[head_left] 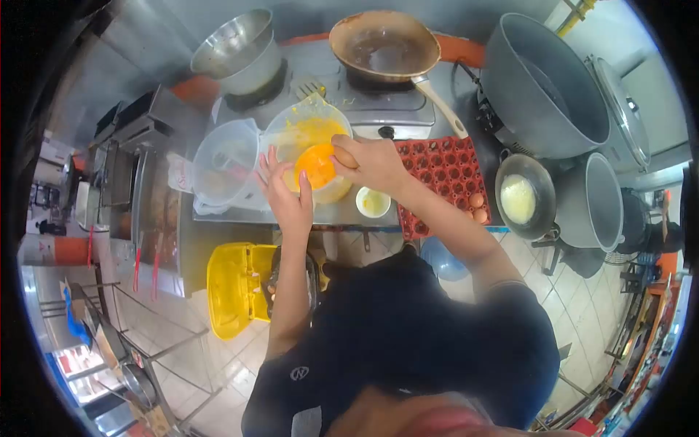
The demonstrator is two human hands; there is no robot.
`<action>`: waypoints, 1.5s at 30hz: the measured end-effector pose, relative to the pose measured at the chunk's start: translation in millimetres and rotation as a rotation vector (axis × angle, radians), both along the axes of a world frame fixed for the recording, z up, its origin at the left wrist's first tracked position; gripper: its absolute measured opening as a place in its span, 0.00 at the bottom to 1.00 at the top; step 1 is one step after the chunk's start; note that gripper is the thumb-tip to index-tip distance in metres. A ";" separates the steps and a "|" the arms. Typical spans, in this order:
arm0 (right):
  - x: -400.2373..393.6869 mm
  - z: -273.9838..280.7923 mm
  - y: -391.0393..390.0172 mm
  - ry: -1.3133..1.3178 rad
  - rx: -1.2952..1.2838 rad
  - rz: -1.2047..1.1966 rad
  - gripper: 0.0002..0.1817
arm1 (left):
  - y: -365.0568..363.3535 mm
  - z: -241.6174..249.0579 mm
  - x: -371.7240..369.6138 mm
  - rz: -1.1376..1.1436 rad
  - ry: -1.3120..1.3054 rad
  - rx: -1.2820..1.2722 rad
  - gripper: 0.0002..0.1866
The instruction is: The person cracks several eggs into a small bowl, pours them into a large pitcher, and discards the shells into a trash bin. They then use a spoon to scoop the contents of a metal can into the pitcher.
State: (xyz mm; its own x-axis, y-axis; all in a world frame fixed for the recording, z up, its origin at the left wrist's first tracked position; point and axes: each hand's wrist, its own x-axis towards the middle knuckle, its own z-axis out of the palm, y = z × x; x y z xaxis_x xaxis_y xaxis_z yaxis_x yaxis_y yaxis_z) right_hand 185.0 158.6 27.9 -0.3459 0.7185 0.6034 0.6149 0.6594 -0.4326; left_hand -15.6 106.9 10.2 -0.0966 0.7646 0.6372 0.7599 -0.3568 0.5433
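Note:
Brown egg (345,154) is held in the fingers of my right hand (371,166), at the right edge of a small bright orange cup-like piece (315,166). My left hand (284,191) is on the other side, its fingers spread and its thumb beside the orange piece; whether it touches is unclear. Both hands are over a translucent pitcher (336,116) with yellow egg mixture smeared on its inner wall. An empty-looking clear pitcher (218,164) stands to the left. A small white bowl (373,202) with pale yellow contents sits near the counter's front edge.
Red egg tray (444,171) holds several eggs at its right side. Behind are a frying pan (384,45), metal bowls (237,54) and a stove (393,113). Large pots (546,87) and a small pan (526,197) stand right. A yellow bin (229,291) is below.

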 end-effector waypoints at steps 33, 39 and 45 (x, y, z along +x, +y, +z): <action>78.7 -137.5 -33.3 0.420 -1.225 0.228 0.26 | -9.6 -111.3 80.9 -0.506 -0.229 -0.791 0.25; 88.7 -115.6 -32.9 0.321 -1.218 0.389 0.18 | -9.9 -104.4 77.9 -0.535 -0.300 -0.796 0.27; 66.6 -133.1 -26.9 0.111 -1.078 0.424 0.21 | -18.3 -118.6 82.4 -0.476 -0.098 -0.537 0.23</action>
State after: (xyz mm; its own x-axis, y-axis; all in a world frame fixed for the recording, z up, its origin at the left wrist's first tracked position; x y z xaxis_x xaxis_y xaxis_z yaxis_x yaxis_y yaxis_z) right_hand 251.5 131.6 -105.2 -0.6654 0.7168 -0.2083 0.3567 0.0603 -0.9323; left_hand 66.9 88.7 -108.4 0.2872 0.9431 0.1674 0.5272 -0.3015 0.7944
